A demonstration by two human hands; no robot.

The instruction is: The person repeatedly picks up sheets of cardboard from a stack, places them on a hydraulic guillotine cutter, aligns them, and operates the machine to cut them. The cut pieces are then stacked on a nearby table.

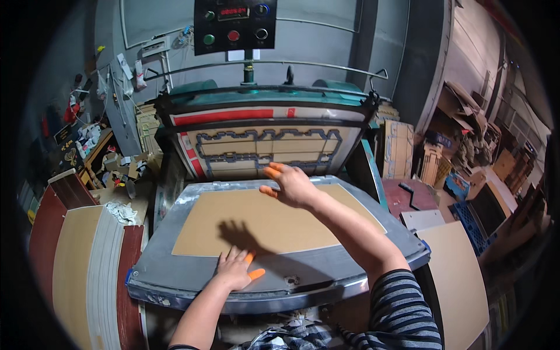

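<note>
A flat tan cardboard sheet [233,207] lies on the grey metal bed [175,274] of a die-cutting press. My left hand [234,270] rests open at the sheet's front edge, its fingertips on the board and orange finger covers on two digits. Over the sheet's far part hovers my right hand [290,185], holding nothing, with fingers apart and orange covers on some of them. Its shadow falls on the cardboard. Behind it, the tilted upper platen carries a wooden cutting die [268,149] with dark foam strips along its outline.
Above the press hangs a black control panel [234,26] with buttons and a red display. Stacked boards [81,274] stand at the left, and another tan stack [458,280] at the right. More cutting dies [398,149] lean behind the press. A crank handle [408,195] sits on a reddish surface.
</note>
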